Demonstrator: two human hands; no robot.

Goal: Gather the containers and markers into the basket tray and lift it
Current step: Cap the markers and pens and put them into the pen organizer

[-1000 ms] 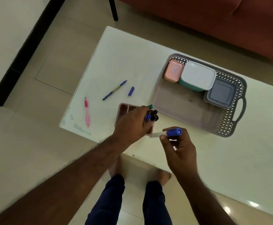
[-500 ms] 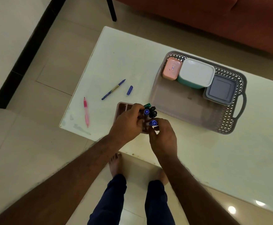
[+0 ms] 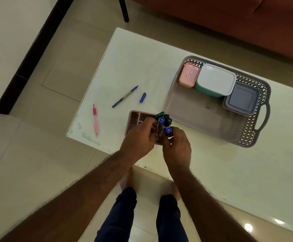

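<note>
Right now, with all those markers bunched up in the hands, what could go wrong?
The left hand grips several upright markers while the right hand adds a blue-capped one; the bundle might slip and scatter. The small pink divided organiser tray sits near the white table's edge, so a nudge could push it off. The loose blue pen cap could be forgotten.

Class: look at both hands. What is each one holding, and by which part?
The left hand grips a bundle of markers around their barrels, caps up. The right hand holds the blue-capped marker by its barrel, just below the cap.
</note>
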